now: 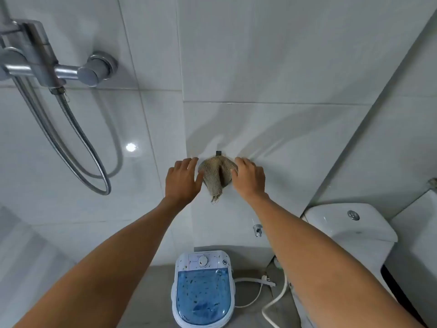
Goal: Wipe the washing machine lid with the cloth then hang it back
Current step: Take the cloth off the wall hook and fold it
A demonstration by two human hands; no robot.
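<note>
A beige woven cloth (216, 175) hangs bunched from a small dark hook (218, 152) on the white tiled wall, with a frayed corner pointing down. My left hand (183, 179) is just left of it, fingers spread, thumb touching the cloth's left edge. My right hand (248, 177) covers the cloth's right edge, thumb on the fabric. Far below on the floor stands the small white washing machine (182, 268). Its blue see-through lid (203, 297) is shut and dotted with dark specks.
A chrome shower mixer (68, 72) with a looping metal hose (82, 150) is on the wall at the left. A white toilet cistern (350, 223) stands at the right. A white cord and plug (267, 280) and a hose lie on the floor beside the machine.
</note>
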